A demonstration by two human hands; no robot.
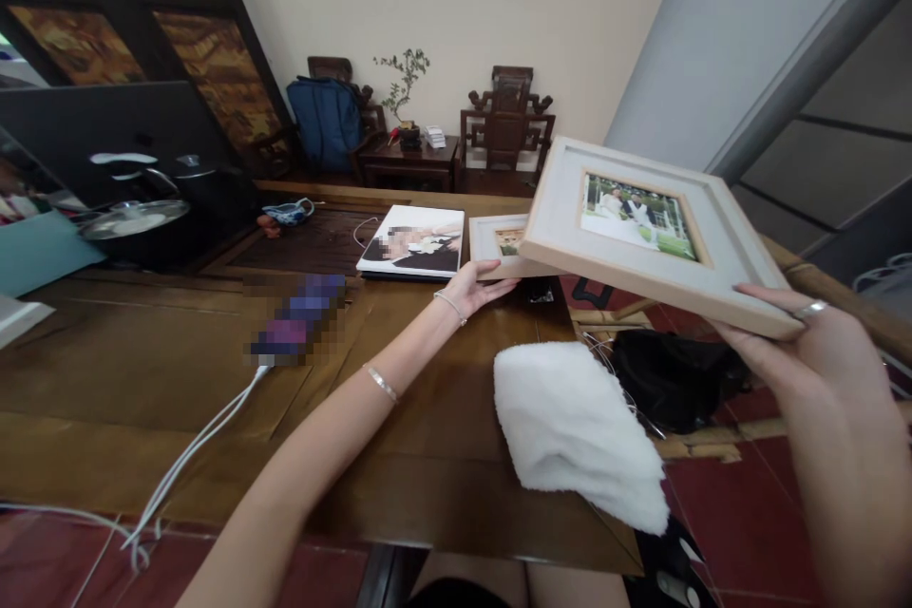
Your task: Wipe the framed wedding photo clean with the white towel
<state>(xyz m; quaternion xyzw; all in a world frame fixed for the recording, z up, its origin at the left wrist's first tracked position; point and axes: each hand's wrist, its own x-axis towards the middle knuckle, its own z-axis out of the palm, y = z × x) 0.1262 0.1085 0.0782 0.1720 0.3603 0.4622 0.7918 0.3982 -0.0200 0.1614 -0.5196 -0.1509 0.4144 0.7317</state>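
My right hand (798,342) grips the near right corner of a large pale-wood picture frame (741,252), thumb on the front and fingers beneath. The frame is tilted in the air and holds a photo of two people on grass. Partly behind it is a smaller picture frame (484,233), its right side hidden. My left hand (477,290) is closed on that frame's near edge, thumb above and fingers under it. Left of this hand, a white-covered photo album (417,242) lies on the table. Closer to me, a fluffy white cloth (570,427) hangs partly over the table's right edge.
On the wooden table (427,484), a phone (299,313) lies with a white cable (199,446) attached. A lidded pot (135,223) and a dark monitor (106,133) stand at the left. A black bag (670,380) sits beyond the table's right edge.
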